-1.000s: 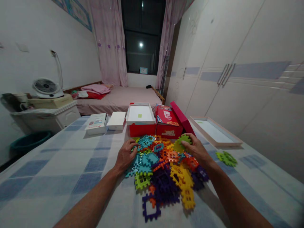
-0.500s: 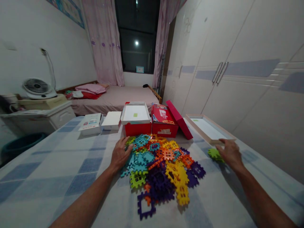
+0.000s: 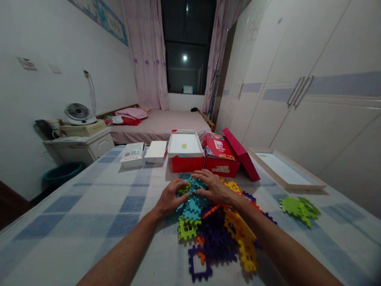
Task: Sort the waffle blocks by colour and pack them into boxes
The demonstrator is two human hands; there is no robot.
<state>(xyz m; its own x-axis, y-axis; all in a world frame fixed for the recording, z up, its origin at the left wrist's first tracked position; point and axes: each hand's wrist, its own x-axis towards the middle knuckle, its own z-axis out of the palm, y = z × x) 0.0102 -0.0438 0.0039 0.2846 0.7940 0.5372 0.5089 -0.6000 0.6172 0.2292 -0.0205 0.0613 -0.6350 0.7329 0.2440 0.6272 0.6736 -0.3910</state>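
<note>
Just below the centre of the frame, a loose pile of toothed plastic pieces (image 3: 218,236) lies on the checked cloth (image 3: 98,246). The teal pieces (image 3: 192,208) at its upper left lie under and between the two hands. The left hand (image 3: 171,198) is curved, thumb parted from the fingers, around a small lime piece (image 3: 182,190); whether it grips is unclear. The right hand (image 3: 216,188) reaches across the pile with fingers stretched over the teal, thumb apart; its palm side is hidden, so I cannot tell if it holds anything. Coming from both sides, the hands seem placed to hem in these overlapping pieces.

Yellow pieces (image 3: 247,254) lie under the right forearm, and a purple square frame (image 3: 192,264) sits at the pile's lower edge. Well apart, right of centre, a few green pieces (image 3: 299,208) overlap, probably grouped by colour.

Behind the pile, a dark red lid (image 3: 242,155) leans on the red box (image 3: 222,153), which props it. Left of that, a white tray (image 3: 186,143) rests on another red box (image 3: 187,164); at far right, a shallow tray (image 3: 288,184) lies flat, open side up.
</note>
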